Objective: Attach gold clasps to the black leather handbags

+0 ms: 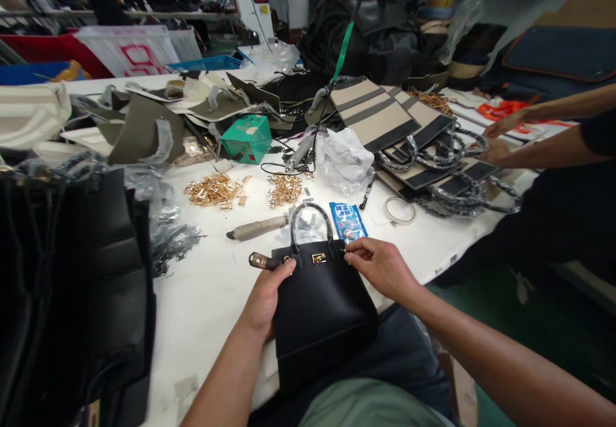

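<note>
A black handbag [322, 305] leans between my lap and the table edge, its plastic-wrapped handle [310, 212] standing up. My left hand [267, 292] is closed on the bag's left upper side, thumb on the front near the handle base. A dark strap end with a gold fitting [260, 261] sticks out to the left above that hand. At the bag's upper right corner, my right hand [378, 265] pinches a small strap end with a bit of gold metal, partly hidden by the fingers. A gold clasp [318, 258] sits at the front's top middle.
Gold metal pieces [214, 191] lie in piles beyond the bag, near a green box [247, 139] and a wrapped tool [257, 228]. Black bag panels [110, 286] stack at left. A blue packet [347, 220] and tape roll [400, 210] lie right. A co-worker's arms [543, 144] reach over wrapped handles.
</note>
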Available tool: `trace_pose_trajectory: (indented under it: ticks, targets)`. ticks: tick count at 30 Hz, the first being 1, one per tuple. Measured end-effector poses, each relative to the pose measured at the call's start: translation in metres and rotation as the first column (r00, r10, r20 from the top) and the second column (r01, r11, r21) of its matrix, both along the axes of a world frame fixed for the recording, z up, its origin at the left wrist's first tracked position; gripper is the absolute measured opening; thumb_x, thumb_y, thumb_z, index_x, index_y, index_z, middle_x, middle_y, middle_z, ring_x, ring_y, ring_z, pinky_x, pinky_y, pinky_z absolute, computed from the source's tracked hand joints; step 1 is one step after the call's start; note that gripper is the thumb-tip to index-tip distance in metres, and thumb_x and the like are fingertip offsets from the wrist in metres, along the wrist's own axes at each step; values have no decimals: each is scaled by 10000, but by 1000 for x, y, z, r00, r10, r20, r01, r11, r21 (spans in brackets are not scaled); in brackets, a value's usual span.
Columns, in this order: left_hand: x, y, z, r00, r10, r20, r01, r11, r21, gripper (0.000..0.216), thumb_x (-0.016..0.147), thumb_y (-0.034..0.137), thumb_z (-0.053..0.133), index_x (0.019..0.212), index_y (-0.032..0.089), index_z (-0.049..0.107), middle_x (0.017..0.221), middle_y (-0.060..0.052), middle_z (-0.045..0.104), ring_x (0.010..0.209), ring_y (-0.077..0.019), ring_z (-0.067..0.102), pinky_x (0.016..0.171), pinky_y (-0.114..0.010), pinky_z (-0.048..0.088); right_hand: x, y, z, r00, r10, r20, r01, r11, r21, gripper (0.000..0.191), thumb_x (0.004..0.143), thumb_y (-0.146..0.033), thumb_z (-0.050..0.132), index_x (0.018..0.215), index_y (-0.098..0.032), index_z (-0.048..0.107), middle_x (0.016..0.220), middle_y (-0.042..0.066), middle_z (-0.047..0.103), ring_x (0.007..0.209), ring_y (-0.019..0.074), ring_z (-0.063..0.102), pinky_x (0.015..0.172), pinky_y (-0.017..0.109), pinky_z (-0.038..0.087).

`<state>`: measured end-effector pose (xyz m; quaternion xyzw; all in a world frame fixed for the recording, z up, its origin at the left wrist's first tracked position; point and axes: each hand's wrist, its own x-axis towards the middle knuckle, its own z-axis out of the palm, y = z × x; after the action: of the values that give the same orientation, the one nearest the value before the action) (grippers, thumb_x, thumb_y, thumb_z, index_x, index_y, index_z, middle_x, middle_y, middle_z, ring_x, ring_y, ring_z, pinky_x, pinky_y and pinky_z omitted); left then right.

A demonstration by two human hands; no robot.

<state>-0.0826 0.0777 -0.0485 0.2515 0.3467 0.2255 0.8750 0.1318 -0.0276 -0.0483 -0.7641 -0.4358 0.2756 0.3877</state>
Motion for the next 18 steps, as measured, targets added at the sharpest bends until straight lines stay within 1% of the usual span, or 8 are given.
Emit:
trace_pose_trajectory:
  ticks: [2, 5, 9, 12, 15, 18]
  targets:
    - [-1, 1, -2, 1000, -6, 20, 6, 1000, -3, 318, 839, 243, 699, 1129, 112, 705, 987, -119, 783, 931, -287, 742, 888, -400, 582, 1, 2, 0, 1000, 0, -1, 0, 1000, -23, 154, 827, -308, 647, 934, -230, 727, 740, -8, 718, 678, 168, 664, 654, 280, 491]
    - [-1, 2, -3, 999, -22, 41, 21, 1000, 1, 322, 837, 247, 702, 1130, 113, 703, 994, -119, 781, 935, -286, 740, 895, -402, 577, 2, 7, 3, 999, 17, 40, -14, 997, -73, 161, 825, -316, 641, 933, -232, 727, 721, -16, 711, 653, 163, 644, 632, 279, 468]
    - [-1, 0, 0, 999, -24, 40, 23, 1000, 18, 311, 820, 246, 716, 1098, 107, 713, 972, -120, 783, 922, -293, 741, 894, -414, 576, 4, 15, 9, 992, 57, 111, -39, 987, -159, 134, 810, -324, 643, 869, -238, 726, 659, -31, 679, 612, 155, 611, 593, 273, 420]
    - [-1, -2, 2, 1000, -10, 29, 9, 1000, 24, 288, 805, 247, 724, 1052, 98, 725, 948, -127, 784, 910, -303, 743, 888, -425, 578, 7, 18, 12, 989, 95, 117, -69, 976, -208, 131, 802, -335, 647, 845, -237, 723, 652, -31, 679, 608, 152, 609, 585, 269, 401]
    - [-1, -4, 2, 1000, -21, 20, 21, 1000, 24, 279, 801, 250, 725, 1030, 91, 731, 931, -135, 785, 904, -309, 744, 887, -431, 578, 7, 21, 13, 986, 110, 121, -80, 970, -229, 132, 802, -339, 644, 834, -236, 720, 677, -27, 689, 612, 148, 605, 580, 264, 390]
    - [0, -3, 2, 1000, -21, 17, 20, 1000, 24, 289, 802, 243, 719, 1047, 90, 728, 939, -138, 784, 914, -310, 743, 900, -435, 572, 5, 24, 14, 977, 132, 170, -89, 966, -241, 121, 803, -331, 643, 822, -239, 719, 684, -26, 684, 626, 148, 597, 580, 262, 374]
